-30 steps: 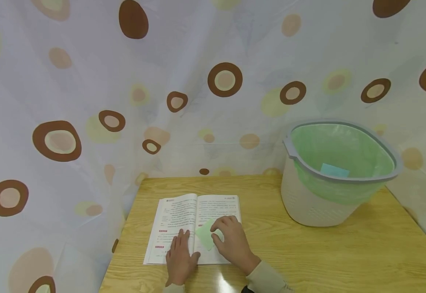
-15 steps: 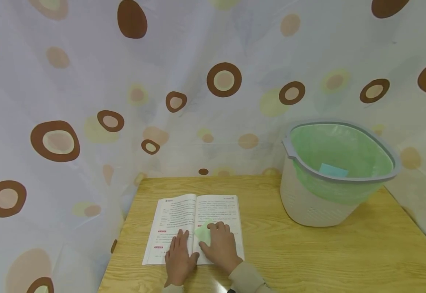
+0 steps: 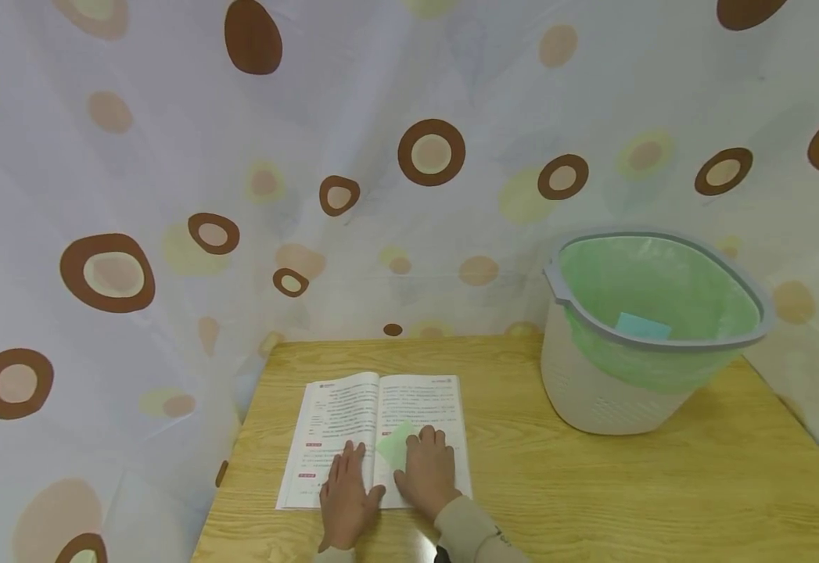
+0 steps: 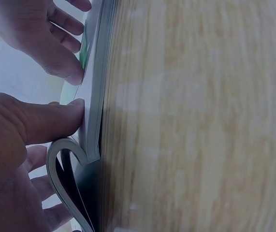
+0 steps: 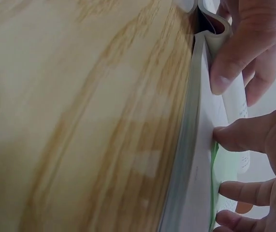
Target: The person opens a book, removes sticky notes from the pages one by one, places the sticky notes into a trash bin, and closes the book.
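Note:
An open book [image 3: 342,410] with printed pages lies on the table. My left hand [image 3: 347,500] rests on its left page with fingers extended, the thumb reaching across the centre fold. On the right page sits a square of light green paper [image 3: 391,448]. My right hand [image 3: 429,471] covers the paper's right part. In the right wrist view, the thumb and fingertips press on the green paper [image 5: 227,166], or right at its edge. The left wrist view shows the book's curved spine [image 4: 63,150] beside my left thumb.
A pale basket [image 3: 585,395] with a grey rim stands on the right of the wooden table [image 3: 557,500]. Inside its green lining is a light blue piece of paper [image 3: 641,325]. A dotted curtain [image 3: 374,258] hangs behind the table and along its sides.
My right hand has come down and left onto the green paper, its thumb and fingers no longer arched above it. My left hand has stayed on the book.

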Motion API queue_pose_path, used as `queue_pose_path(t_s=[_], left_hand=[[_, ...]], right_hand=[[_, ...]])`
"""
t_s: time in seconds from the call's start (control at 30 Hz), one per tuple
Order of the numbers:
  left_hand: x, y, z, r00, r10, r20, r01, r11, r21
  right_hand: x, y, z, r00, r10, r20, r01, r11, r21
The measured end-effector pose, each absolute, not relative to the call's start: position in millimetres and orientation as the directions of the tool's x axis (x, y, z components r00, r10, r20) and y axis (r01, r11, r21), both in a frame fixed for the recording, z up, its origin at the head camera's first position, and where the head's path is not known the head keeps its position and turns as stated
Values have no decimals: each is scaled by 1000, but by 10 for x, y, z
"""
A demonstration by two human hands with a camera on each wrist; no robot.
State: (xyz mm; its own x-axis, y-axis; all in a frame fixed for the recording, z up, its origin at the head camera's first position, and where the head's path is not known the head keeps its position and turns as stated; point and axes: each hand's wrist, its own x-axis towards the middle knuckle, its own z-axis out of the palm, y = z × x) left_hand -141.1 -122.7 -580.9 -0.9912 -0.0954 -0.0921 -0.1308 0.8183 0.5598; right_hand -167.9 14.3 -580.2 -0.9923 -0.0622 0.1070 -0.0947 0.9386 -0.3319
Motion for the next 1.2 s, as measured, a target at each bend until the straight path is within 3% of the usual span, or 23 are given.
queue_pose_path(t_s=[0.87, 1.2], left_hand=[[-1416, -1205, -5840, -991, -108, -85, -137, 823, 551], [-1404, -1206, -5822, -992, -95, -87, -128, 817, 563]], right_hand=[[-1738, 172, -5800, -991, -101, 93, -119, 968, -220], [-1724, 345, -5812, -979, -127, 159, -179, 908, -379]])
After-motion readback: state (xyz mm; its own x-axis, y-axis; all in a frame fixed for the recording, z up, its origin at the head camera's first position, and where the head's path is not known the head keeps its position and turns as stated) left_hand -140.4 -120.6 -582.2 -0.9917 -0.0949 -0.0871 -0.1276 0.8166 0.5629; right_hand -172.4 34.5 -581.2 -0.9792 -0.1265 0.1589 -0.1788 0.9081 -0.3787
